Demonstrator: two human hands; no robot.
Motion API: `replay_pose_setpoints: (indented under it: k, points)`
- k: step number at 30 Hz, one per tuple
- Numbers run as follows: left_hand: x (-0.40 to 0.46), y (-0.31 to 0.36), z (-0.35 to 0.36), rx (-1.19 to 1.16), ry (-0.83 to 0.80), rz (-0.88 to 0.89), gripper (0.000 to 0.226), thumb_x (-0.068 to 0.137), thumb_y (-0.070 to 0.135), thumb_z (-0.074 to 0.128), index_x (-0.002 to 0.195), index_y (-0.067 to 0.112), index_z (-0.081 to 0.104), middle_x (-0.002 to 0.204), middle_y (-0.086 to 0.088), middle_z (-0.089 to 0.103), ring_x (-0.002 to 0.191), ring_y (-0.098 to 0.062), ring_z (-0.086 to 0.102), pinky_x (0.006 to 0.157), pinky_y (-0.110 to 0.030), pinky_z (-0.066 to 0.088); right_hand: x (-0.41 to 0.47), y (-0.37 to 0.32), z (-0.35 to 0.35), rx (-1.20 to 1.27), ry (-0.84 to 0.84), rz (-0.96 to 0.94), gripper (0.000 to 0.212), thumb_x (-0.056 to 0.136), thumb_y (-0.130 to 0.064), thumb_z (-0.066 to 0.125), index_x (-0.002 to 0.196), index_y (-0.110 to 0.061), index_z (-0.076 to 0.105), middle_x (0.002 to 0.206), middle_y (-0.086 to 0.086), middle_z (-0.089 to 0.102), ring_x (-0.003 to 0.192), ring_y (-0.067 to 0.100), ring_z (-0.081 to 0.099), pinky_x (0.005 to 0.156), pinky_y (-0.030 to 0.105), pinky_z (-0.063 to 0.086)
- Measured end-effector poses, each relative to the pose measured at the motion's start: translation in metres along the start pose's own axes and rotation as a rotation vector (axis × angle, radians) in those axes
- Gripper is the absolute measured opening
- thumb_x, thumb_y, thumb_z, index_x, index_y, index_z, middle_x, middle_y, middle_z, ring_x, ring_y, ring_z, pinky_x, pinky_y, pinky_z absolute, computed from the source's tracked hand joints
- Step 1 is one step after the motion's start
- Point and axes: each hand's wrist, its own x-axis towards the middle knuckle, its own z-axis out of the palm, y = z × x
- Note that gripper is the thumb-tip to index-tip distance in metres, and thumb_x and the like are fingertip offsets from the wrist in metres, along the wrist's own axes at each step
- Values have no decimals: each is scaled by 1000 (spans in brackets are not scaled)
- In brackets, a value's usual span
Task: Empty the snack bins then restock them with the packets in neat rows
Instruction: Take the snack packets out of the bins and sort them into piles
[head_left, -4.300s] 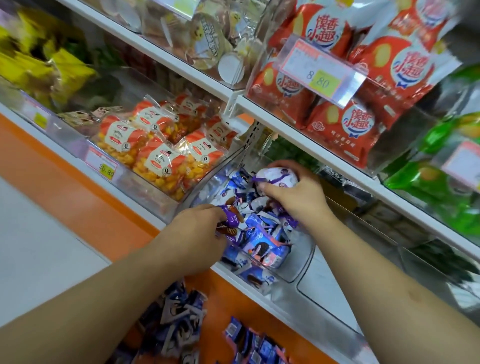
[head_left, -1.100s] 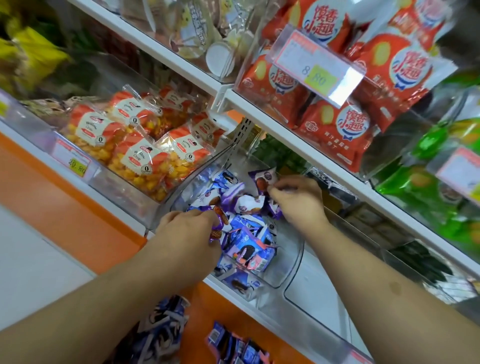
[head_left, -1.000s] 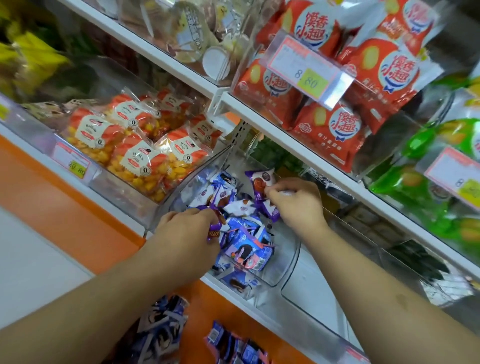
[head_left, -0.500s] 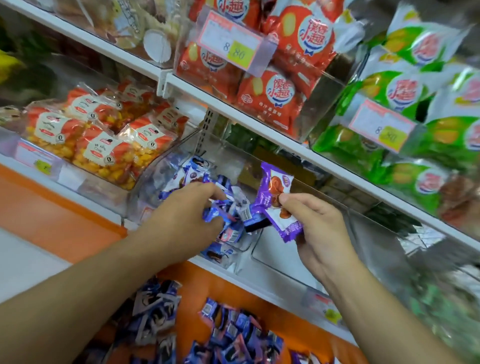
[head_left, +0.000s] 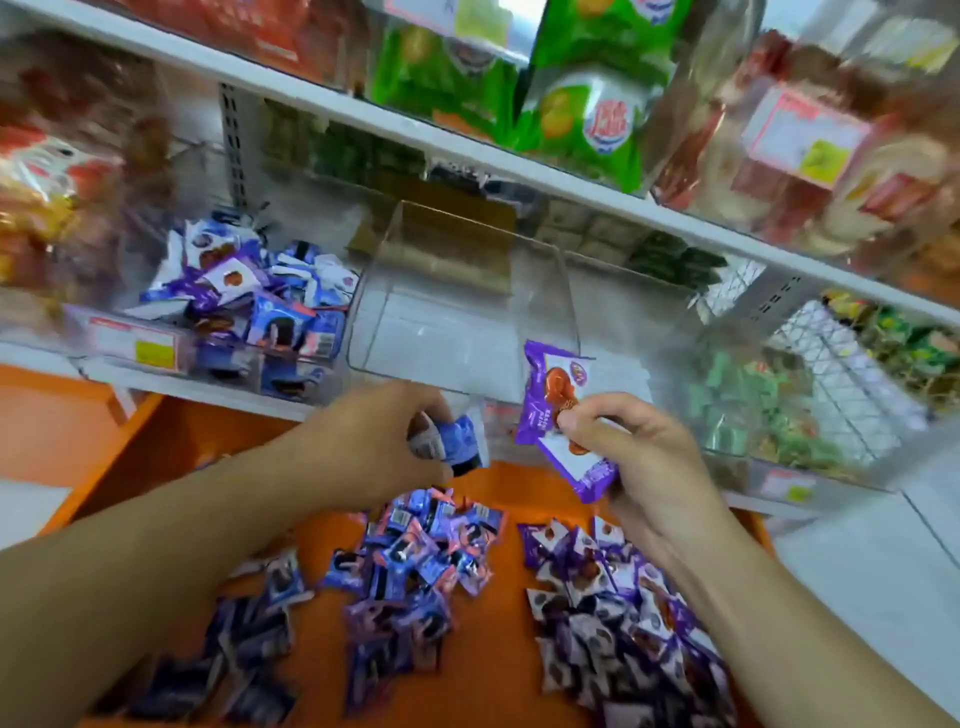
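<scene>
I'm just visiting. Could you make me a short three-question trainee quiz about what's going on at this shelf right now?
1. True or false: the clear bin right of the full bin holds packets.
2. Which hand grips the purple packet: A left, B right?
3. Fill in: the sorted piles lie on an ___ surface.

Key: 1 false; 2 B; 3 orange.

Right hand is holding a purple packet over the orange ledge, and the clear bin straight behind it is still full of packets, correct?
Not quite. The head view shows the right hand pinching the purple packet above the orange ledge, but the clear bin behind it holds no packets. The packets still binned are in the bin to the left.
</scene>
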Motion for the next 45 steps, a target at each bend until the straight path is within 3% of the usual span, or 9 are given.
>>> replay_pose_setpoints:
  k: [4, 8, 14, 19, 24, 29, 34, 39, 45]
  points:
    - [-2, -34, 6, 516, -180, -154, 35, 86, 37, 74, 118, 33, 59, 114, 3, 65, 97, -19, 64, 83, -37, 58, -22, 33, -33, -309, -16, 21, 12, 76, -3, 88, 74, -9, 77, 84, 12, 77, 72, 13, 65, 73, 27, 46]
    - [-13, -70, -9, 693, -337, -308, 62, 78, 37, 82, 134, 26, 58, 127, -1, 68, 111, -22, 67, 90, -39, 59, -27, 41, -44, -478, -125, 37, 12, 77, -9, 89, 72, -14, 79, 82, 3, 78, 76, 15, 71, 80, 31, 53]
    - [-15, -41, 4, 386, -329, -106, 75, 85, 57, 78, 150, 41, 44, 145, 19, 53, 126, -4, 56, 105, -30, 50, -17, 51, -74, -641, -142, 82, 14, 78, -14, 91, 73, -18, 79, 86, -5, 79, 86, 10, 73, 80, 26, 51]
    - [-4, -2, 16, 111, -264, 51, 59, 80, 58, 80, 131, 59, 51, 121, 35, 58, 113, 16, 56, 95, -20, 52, 1, 80, -138, -916, -93, 184, 14, 79, -18, 91, 75, -23, 79, 90, -7, 80, 91, 9, 72, 81, 29, 49]
    - [0, 0, 18, 103, -208, 90, 73, 50, 87, 63, 119, 65, 54, 115, 43, 60, 107, 21, 56, 89, -20, 55, 9, 100, -176, -1232, -215, 421, 63, 79, -33, 92, 137, -31, 65, 151, 3, 57, 127, 22, 62, 95, 30, 50]
    - [-7, -9, -4, 116, -114, 44, 52, 74, 68, 76, 121, 62, 55, 114, 36, 60, 108, 12, 60, 92, -27, 58, 18, 78, -123, -1118, -294, 194, 57, 85, -35, 88, 136, -36, 63, 140, -11, 60, 102, 8, 67, 77, 6, 45]
    - [-14, -37, -42, 70, 41, -2, 44, 87, 56, 73, 128, 54, 55, 120, 36, 56, 105, 19, 55, 82, -16, 53, 29, 57, -61, -1060, -321, -81, 28, 92, -38, 80, 116, -45, 69, 126, -28, 63, 122, -4, 59, 109, 27, 47]
    - [-27, -77, -89, 57, 251, -54, 37, 91, 53, 72, 126, 47, 61, 118, 29, 59, 106, 11, 58, 93, -24, 53, 29, 40, -2, -882, -355, -201, 41, 88, -18, 84, 105, -54, 73, 113, -31, 72, 108, -7, 68, 101, 26, 54]
    - [-38, -159, -123, 150, 276, -216, 74, 94, 62, 60, 159, 41, 31, 165, 16, 24, 152, -12, 29, 121, -34, 33, 33, -8, 120, -767, -393, -516, 46, 91, -15, 78, 114, -54, 68, 115, -24, 69, 110, 2, 67, 84, 22, 58]
